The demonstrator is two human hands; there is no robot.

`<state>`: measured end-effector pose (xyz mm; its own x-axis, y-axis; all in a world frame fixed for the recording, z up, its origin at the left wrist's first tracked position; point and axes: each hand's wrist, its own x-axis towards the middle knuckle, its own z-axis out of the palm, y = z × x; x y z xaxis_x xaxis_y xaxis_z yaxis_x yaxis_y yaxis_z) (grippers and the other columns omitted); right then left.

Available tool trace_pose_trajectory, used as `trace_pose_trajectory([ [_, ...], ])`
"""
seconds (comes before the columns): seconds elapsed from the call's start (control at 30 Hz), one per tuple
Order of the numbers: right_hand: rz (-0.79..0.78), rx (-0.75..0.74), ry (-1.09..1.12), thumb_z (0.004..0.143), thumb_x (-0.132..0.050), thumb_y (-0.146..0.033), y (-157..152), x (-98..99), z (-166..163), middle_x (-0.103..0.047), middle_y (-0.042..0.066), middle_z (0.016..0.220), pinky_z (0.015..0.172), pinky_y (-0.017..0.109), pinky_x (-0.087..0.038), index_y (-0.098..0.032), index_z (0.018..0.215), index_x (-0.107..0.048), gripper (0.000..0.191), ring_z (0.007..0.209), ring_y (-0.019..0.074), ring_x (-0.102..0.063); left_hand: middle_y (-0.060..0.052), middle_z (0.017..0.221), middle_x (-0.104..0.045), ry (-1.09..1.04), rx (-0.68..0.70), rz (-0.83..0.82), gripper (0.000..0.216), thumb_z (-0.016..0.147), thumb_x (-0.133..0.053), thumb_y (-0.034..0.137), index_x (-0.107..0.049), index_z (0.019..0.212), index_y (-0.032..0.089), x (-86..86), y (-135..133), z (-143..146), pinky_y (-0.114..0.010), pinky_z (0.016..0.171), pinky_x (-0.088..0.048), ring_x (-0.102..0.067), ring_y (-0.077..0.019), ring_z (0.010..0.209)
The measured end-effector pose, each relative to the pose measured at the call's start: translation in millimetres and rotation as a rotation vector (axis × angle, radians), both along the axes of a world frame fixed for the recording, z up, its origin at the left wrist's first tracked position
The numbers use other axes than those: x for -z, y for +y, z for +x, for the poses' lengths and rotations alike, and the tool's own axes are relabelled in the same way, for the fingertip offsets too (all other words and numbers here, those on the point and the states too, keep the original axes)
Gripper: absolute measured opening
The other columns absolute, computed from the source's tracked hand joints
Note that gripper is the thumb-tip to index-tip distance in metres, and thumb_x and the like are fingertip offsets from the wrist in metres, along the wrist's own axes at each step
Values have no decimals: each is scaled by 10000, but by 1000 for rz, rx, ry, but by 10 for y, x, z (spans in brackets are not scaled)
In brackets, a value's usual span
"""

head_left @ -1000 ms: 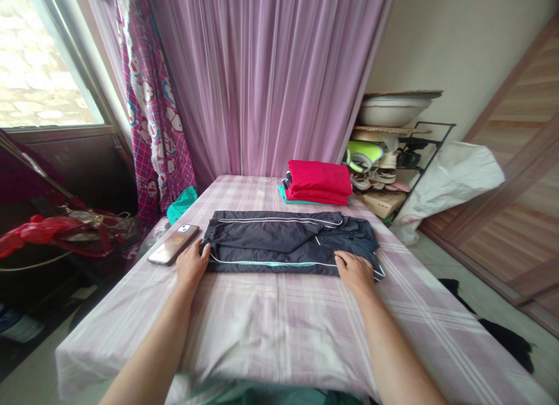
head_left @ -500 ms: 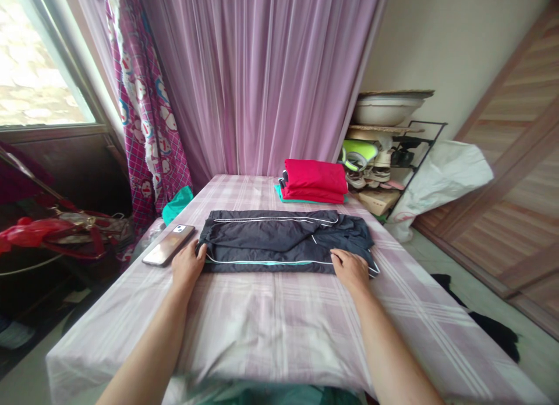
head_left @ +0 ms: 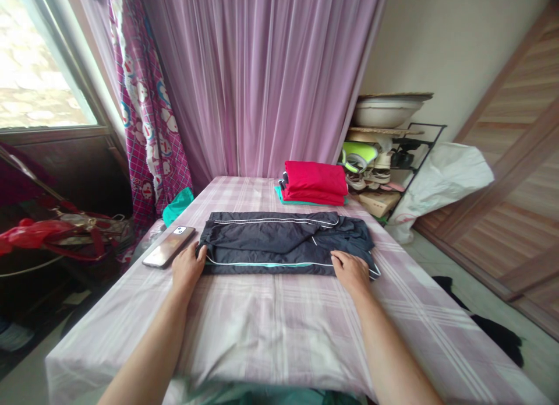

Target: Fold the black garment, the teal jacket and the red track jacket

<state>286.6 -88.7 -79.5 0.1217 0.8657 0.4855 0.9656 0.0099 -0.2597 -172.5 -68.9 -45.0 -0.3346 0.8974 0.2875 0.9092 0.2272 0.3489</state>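
Note:
A dark navy garment with white piping (head_left: 271,239) lies folded into a long strip across the table, a little teal showing near its front edge. At its left end, my left hand (head_left: 188,264) pinches the near corner, the thumb on top and the other fingers partly hidden. My right hand (head_left: 351,270) is closed on the front edge near the right end, its fingertips tucked out of sight. Just left of my left hand lies a phone (head_left: 168,247), camera side up.
Folded red clothes (head_left: 315,180) are stacked on teal cloth at the table's back. A checked tablecloth (head_left: 262,323) covers the table. Purple curtains (head_left: 262,78) hang behind. To the right stand a shoe rack (head_left: 404,160) and a white sack (head_left: 449,178); a teal bag (head_left: 178,205) is at the left edge.
The view has tilted up very slightly. Both hands and the garment stay where they were.

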Motion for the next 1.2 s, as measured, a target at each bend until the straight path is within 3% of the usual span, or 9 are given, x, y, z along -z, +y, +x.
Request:
trace_pose_trajectory([
  [0.43, -27, -1, 2, 905, -455, -259, 3, 4, 20, -764, 59, 1089, 930, 351, -436, -223, 1012, -745, 311, 1003, 208, -696, -108, 1256, -701, -27, 1, 22, 458, 939, -444, 429, -635, 1277, 185, 10, -16, 1, -379, 989, -483, -633, -288, 1187],
  [0.7, -36, 5, -5, 896, -432, -277, 17, 25, 34, -757, 59, 1110, 938, 367, -439, -236, 1024, -736, 332, 1018, 215, -691, -128, 1299, -673, -6, -1, -31, 502, 959, -395, 429, -596, 1323, 148, -70, -65, 59, -359, 1018, -457, -603, -279, 1228],
  [0.87, -32, 30, 14, 892, -424, -272, -13, -10, -12, -755, 67, 1114, 951, 400, -427, -234, 1036, -728, 338, 1034, 228, -682, -190, 1328, -639, 83, -57, -116, 580, 972, -338, 456, -537, 1367, 80, -153, -136, 175, -426, 1051, -420, -532, -323, 1302],
  [1.03, 36, -46, -42, 911, -436, -262, 141, -336, -221, -718, 70, 1212, 1036, 464, -351, -232, 1082, -723, 336, 1142, 255, -627, -191, 1352, -624, 117, -35, -222, 631, 965, -326, 517, -482, 1413, 100, -295, -159, 147, -438, 1012, -438, -561, -342, 1266],
  [1.2, -67, -274, -133, 913, -471, -223, 642, -865, -815, -696, 71, 1255, 987, 374, -407, -229, 1089, -735, 317, 1156, 234, -608, -151, 1256, -692, -39, -56, -367, 614, 930, -334, 611, -586, 1287, 179, -457, -130, -10, -396, 934, -479, -624, -322, 1193],
])
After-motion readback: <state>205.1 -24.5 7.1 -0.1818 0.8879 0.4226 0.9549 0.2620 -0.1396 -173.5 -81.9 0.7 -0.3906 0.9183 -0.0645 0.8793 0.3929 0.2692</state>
